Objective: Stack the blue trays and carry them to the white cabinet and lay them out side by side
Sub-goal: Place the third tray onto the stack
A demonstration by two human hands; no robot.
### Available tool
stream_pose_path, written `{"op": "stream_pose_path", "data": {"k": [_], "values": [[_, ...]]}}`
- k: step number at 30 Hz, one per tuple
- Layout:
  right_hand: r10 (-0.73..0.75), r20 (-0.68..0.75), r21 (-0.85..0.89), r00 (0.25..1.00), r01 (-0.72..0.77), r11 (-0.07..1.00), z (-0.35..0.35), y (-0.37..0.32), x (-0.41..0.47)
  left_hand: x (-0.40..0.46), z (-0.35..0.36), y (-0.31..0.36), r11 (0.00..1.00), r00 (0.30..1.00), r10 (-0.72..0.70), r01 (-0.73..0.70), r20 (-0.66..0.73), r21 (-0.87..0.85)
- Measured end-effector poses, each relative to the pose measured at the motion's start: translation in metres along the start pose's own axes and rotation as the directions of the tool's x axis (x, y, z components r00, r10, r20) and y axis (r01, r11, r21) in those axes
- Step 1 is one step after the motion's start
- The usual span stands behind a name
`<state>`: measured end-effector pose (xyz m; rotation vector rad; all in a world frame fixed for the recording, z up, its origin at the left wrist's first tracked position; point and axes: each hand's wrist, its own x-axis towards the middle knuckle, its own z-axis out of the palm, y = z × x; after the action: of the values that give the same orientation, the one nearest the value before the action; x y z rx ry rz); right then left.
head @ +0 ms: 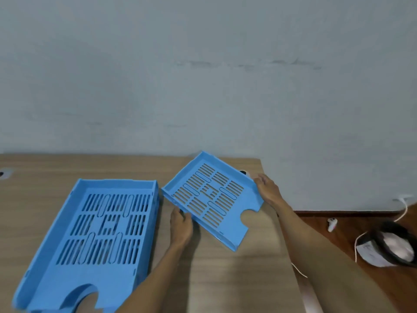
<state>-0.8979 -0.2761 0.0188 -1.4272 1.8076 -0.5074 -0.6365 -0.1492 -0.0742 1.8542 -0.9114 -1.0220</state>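
A big blue tray point(90, 240) lies flat on the brown wooden table point(225, 279), close to the person. It is smooth plastic, shaped like a long box with low walls. Its floor is full of thin slots, and its near edge has a round cut-out. It may be more than one tray stacked; I cannot tell.

Just to the right of the big tray, a second blue tray point(212, 197) is tilted and turned at an angle, with its far corner near the wall point(203, 75). It has the same slots and a round notch. The left hand point(181, 227) holds its left edge, fingers point(177, 214) pinching the rim. The right hand point(267, 188) holds its right edge, fingers curled on the rim.

Farther right of the big tray, down on the reddish wood floor point(361, 227), sits a dark round bin point(392, 245) with a white cord point(356, 247) by it.

The wall behind is plain grey with faint scuffs. No writing can be read.
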Motion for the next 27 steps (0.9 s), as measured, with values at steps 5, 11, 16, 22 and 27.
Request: {"op": "stream_pose_path", "data": {"k": [5, 11, 16, 22, 27], "values": [[0.013, 0.062, -0.094, 0.998, -0.007, 0.996, 0.006, 0.022, 0.032, 0.016, 0.035, -0.051, 0.984, 0.982, -0.173, 0.176, -0.073, 0.025], [0.071, 0.083, -0.186, 0.994, -0.055, 0.981, 0.023, 0.037, 0.052, -0.018, 0.042, 0.020, 0.984, 0.989, -0.150, 0.148, -0.013, -0.094], [0.106, 0.082, -0.169, 0.991, -0.091, 0.981, 0.026, 0.039, 0.049, -0.019, 0.043, 0.036, 0.946, 0.968, -0.248, 0.237, -0.025, -0.224], [0.213, 0.088, -0.158, 0.973, -0.198, 0.968, 0.023, 0.055, 0.021, -0.023, 0.036, 0.027, 0.930, 0.961, -0.271, 0.246, -0.058, -0.273], [0.214, 0.090, -0.183, 0.973, -0.195, 0.964, 0.014, 0.068, -0.005, -0.017, 0.037, 0.026, 0.948, 0.981, -0.186, 0.163, -0.059, -0.274]]}}
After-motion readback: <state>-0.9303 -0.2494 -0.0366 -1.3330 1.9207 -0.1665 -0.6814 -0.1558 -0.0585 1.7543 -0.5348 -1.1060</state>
